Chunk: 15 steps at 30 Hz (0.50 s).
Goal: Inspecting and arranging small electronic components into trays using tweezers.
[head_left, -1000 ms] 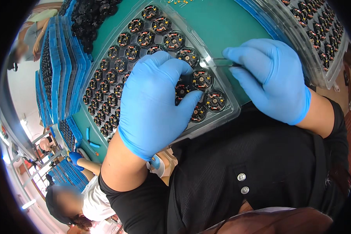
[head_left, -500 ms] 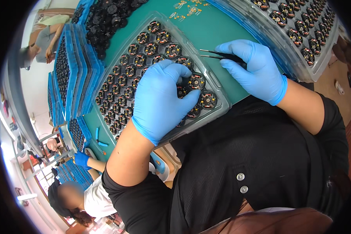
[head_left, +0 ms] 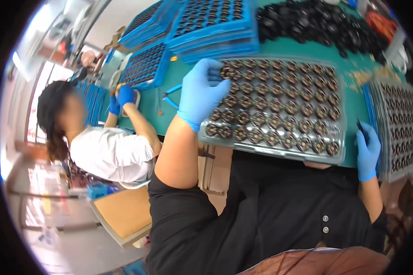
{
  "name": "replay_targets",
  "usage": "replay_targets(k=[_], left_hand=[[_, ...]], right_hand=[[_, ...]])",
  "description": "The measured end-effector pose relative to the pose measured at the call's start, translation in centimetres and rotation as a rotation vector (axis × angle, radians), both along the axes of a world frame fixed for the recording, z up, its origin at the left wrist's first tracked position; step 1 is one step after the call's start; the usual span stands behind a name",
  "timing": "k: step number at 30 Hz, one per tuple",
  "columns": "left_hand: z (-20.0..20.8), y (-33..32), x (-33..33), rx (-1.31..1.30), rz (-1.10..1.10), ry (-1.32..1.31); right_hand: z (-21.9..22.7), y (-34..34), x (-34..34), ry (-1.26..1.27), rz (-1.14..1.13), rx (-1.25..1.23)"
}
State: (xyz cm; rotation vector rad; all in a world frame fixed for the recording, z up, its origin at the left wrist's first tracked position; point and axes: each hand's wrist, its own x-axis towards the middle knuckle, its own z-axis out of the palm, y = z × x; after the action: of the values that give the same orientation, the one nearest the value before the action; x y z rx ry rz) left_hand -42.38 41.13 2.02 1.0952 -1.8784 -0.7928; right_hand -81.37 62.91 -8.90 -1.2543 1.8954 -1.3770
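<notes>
A clear plastic tray [head_left: 280, 157] full of round black parts with coppery and yellow bits lies in front of me. My left hand [head_left: 199, 95], in a blue glove, is at the tray's far left corner. Its thumb and fingers close around one round part [head_left: 226, 72], which looks slightly above the others. My right hand [head_left: 368, 150], also gloved in blue, rests low beyond the tray's right side. Black tweezers [head_left: 360, 125] stick up from its fingers, apart from any part.
Blue trays of parts [head_left: 211, 39] are stacked at the back, near a black heap of round pieces [head_left: 307, 23]. More filled clear trays [head_left: 401, 123] stand at right. Blue-handled pliers [head_left: 171, 95] lie left. A co-worker in white [head_left: 110, 151] sits at left, wearing dark blue gloves.
My view has swung left, so the co-worker shows more fully. My left hand has gone from the tray's near end to its far left corner. The right hand with tweezers is now farther from it.
</notes>
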Motion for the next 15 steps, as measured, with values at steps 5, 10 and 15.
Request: replay_targets(k=[5,10,15], left_hand=[[-3.6,-5.8,8.7,0.063,0.316,0.007],[-6.1,-9.3,12.3,0.176,0.304,0.382],[-6.7,-9.4,13.2,0.145,0.213,0.848]], right_hand=[[-0.6,0.0,-0.5,0.030,-0.071,-0.092],[4.7,-3.7,2.7,0.082,-0.007,-0.167],[11.4,-11.9,11.6,0.311,0.422,-0.045]])
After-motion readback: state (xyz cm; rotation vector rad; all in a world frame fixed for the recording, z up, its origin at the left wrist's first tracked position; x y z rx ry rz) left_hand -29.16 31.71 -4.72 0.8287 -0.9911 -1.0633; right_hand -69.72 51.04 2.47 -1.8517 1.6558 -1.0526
